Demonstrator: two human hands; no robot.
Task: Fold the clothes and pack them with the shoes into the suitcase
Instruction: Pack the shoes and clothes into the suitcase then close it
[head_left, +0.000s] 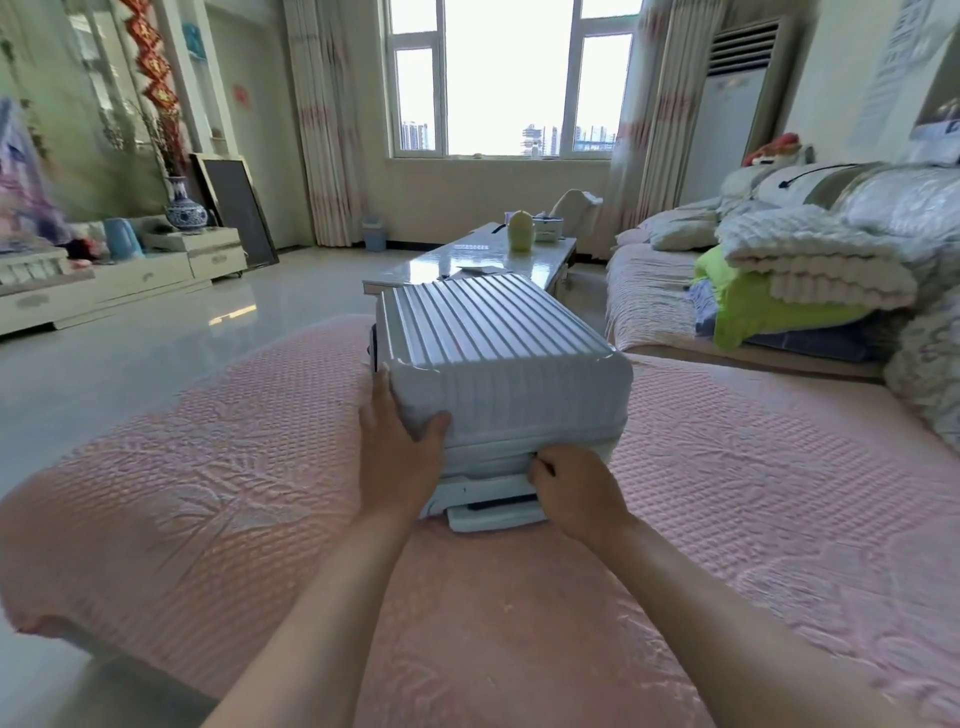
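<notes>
On the pink quilted cover (208, 493), the left hand (400, 457) clasps the near left corner of the closed suitcase (493, 332), thumb on its end face, likely bracing the shell. The suitcase lies flat, lid up. The right hand (576, 493) curls at the seam, apparently pinching the zip pull (535, 458), probably to run it. Folded bedding (789, 291) sits well apart, rightward.
</notes>
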